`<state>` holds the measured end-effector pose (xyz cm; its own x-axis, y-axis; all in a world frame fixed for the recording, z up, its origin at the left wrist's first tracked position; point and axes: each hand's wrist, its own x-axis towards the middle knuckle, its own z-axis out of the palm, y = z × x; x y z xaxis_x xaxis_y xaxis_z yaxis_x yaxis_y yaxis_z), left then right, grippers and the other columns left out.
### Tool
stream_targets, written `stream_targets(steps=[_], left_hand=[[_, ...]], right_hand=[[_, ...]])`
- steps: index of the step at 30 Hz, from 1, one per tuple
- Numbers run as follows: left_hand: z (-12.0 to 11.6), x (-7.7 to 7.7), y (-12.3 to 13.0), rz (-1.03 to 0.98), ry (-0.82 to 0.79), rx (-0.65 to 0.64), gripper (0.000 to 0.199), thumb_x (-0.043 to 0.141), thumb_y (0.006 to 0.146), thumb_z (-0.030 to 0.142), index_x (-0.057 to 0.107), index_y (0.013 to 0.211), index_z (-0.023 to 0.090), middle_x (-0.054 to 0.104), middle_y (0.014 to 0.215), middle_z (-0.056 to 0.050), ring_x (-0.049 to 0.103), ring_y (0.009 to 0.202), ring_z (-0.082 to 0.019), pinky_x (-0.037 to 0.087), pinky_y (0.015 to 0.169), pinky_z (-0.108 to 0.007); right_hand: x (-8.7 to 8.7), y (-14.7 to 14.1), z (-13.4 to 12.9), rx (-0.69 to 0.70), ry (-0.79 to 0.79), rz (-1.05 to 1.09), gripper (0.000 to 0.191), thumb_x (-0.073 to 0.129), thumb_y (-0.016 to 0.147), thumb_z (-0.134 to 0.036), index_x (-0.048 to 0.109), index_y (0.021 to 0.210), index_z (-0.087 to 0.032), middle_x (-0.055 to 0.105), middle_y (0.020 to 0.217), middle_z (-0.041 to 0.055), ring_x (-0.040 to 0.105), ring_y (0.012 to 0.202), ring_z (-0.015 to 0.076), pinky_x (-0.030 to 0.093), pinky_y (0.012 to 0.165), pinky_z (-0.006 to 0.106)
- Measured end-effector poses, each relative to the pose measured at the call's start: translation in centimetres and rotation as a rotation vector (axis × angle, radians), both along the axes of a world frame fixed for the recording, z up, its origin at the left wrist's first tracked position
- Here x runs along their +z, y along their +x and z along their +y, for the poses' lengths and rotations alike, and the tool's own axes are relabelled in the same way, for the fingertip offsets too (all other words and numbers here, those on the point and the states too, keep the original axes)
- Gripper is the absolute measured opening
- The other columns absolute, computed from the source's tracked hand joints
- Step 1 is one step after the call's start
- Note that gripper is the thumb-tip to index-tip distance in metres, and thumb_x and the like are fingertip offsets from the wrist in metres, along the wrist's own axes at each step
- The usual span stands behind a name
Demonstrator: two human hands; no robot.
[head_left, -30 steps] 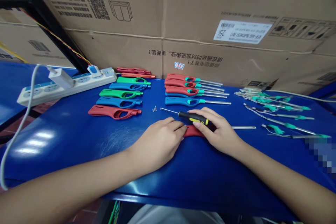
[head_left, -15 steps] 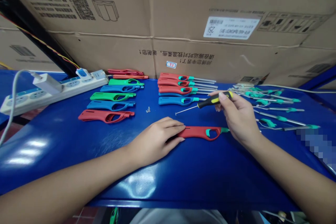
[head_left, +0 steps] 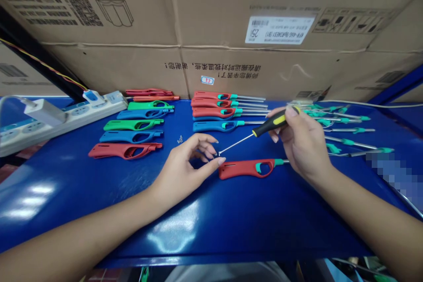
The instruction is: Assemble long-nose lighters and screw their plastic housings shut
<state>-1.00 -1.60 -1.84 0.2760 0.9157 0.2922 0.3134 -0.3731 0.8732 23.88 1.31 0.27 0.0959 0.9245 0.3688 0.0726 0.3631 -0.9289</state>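
My right hand [head_left: 304, 141] grips a black and yellow screwdriver [head_left: 271, 124], its shaft slanting down to the left. A tiny screw [head_left: 219, 153] seems to sit on its tip. My left hand [head_left: 188, 165] is beside that tip, fingers curled and apart from the thumb, with nothing visibly held. Just below and right of the left thumb lies a red lighter [head_left: 238, 169] with a teal trigger, flat on the blue table [head_left: 214, 220]. The metal tube of this lighter runs toward my right wrist, which hides its end.
Several finished-looking red and blue lighters [head_left: 211, 126] lie behind. Coloured handle shells [head_left: 132, 136] are lined up at left, near small screws [head_left: 179, 139]. Metal tubes with teal parts [head_left: 357, 143] lie at right. A power strip [head_left: 72, 112] and cardboard boxes [head_left: 132, 66] border the table.
My left hand has come off the red lighter and opened beside the screwdriver tip. The screwdriver tip has lowered toward that hand. The whole view has shifted slightly.
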Motion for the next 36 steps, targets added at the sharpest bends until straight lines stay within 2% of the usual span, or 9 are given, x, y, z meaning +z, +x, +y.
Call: stream_targets(steps=[4, 9, 14, 20, 24, 28, 32, 34, 36], left_hand=[[-0.2, 0.4, 0.0, 0.093, 0.096, -0.059, 0.005, 0.07, 0.091, 0.022, 0.073, 0.089, 0.018, 0.073, 0.088, -0.002, 0.069, 0.08, -0.013, 0.055, 0.072, -0.025], [-0.5, 0.7, -0.2, 0.13, 0.241, -0.111, 0.006, 0.068, 0.092, 0.016, 0.073, 0.09, 0.016, 0.074, 0.089, -0.003, 0.069, 0.081, -0.012, 0.054, 0.076, -0.022], [-0.7, 0.5, -0.3, 0.154, 0.293, -0.149, 0.007, 0.067, 0.093, 0.015, 0.074, 0.094, 0.015, 0.074, 0.091, -0.003, 0.069, 0.083, -0.011, 0.055, 0.079, -0.022], [-0.6, 0.4, -0.5, 0.174, 0.342, -0.153, 0.007, 0.067, 0.093, 0.014, 0.074, 0.094, 0.015, 0.073, 0.091, -0.003, 0.069, 0.082, -0.012, 0.055, 0.078, -0.022], [-0.5, 0.2, -0.5, 0.194, 0.36, -0.166, 0.007, 0.068, 0.093, 0.015, 0.075, 0.094, 0.015, 0.073, 0.088, -0.003, 0.069, 0.079, -0.012, 0.055, 0.076, -0.022], [-0.5, 0.2, -0.5, 0.226, 0.341, -0.198, 0.009, 0.067, 0.094, 0.017, 0.076, 0.093, 0.016, 0.074, 0.087, -0.003, 0.069, 0.078, -0.012, 0.055, 0.074, -0.023], [-0.6, 0.8, -0.7, 0.313, 0.327, -0.245, 0.012, 0.066, 0.094, 0.019, 0.076, 0.093, 0.016, 0.074, 0.086, -0.004, 0.069, 0.079, -0.015, 0.055, 0.073, -0.027], [-0.7, 1.1, -0.9, 0.336, 0.297, -0.253, 0.012, 0.065, 0.095, 0.019, 0.077, 0.092, 0.016, 0.074, 0.086, -0.004, 0.068, 0.079, -0.015, 0.054, 0.073, -0.027], [-0.7, 1.4, -0.9, 0.315, 0.239, -0.252, 0.012, 0.065, 0.094, 0.019, 0.077, 0.092, 0.017, 0.074, 0.086, -0.003, 0.068, 0.078, -0.014, 0.053, 0.072, -0.026]], right_hand=[[-0.1, -0.1, -0.2, 0.026, 0.009, -0.03, 0.029, 0.056, 0.097, -0.049, 0.071, 0.086, -0.026, 0.062, 0.079, 0.004, 0.053, 0.059, 0.0146, 0.047, 0.052, 0.032], [-0.2, 0.0, -0.1, 0.001, 0.008, -0.08, 0.031, 0.052, 0.098, -0.051, 0.067, 0.088, -0.025, 0.06, 0.075, 0.0036, 0.053, 0.06, 0.0163, 0.048, 0.054, 0.033], [0.0, -0.1, 0.0, -0.003, 0.012, -0.184, 0.035, 0.045, 0.1, -0.052, 0.064, 0.085, -0.027, 0.059, 0.074, 0.0045, 0.054, 0.056, 0.0178, 0.047, 0.051, 0.038], [-0.1, -0.1, 0.1, 0.058, -0.033, -0.007, 0.032, 0.058, 0.095, -0.053, 0.069, 0.083, -0.025, 0.059, 0.069, 0.0019, 0.053, 0.053, 0.0155, 0.044, 0.05, 0.034], [-0.2, 0.0, 0.0, 0.07, 0.024, -0.062, 0.029, 0.06, 0.095, -0.051, 0.071, 0.087, -0.025, 0.059, 0.064, -0.0009, 0.054, 0.051, 0.0136, 0.044, 0.051, 0.032], [0.8, -0.1, -0.7, 0.047, 0.161, -0.216, 0.025, 0.06, 0.096, -0.047, 0.068, 0.085, -0.025, 0.062, 0.07, -0.0012, 0.056, 0.05, 0.012, 0.047, 0.051, 0.03], [2.4, -0.3, -1.7, 0.083, 0.294, -0.431, 0.019, 0.059, 0.098, -0.041, 0.065, 0.091, -0.024, 0.063, 0.076, -0.0009, 0.058, 0.055, 0.0116, 0.047, 0.053, 0.029], [3.4, -0.7, -2.1, 0.133, 0.3, -0.479, 0.018, 0.06, 0.097, -0.04, 0.065, 0.093, -0.024, 0.066, 0.083, 0.0012, 0.059, 0.057, 0.0123, 0.049, 0.053, 0.029], [4.4, -1.4, -2.5, 0.216, 0.232, -0.422, 0.018, 0.061, 0.097, -0.041, 0.065, 0.094, -0.024, 0.068, 0.086, 0.0021, 0.061, 0.056, 0.0121, 0.051, 0.049, 0.028]])
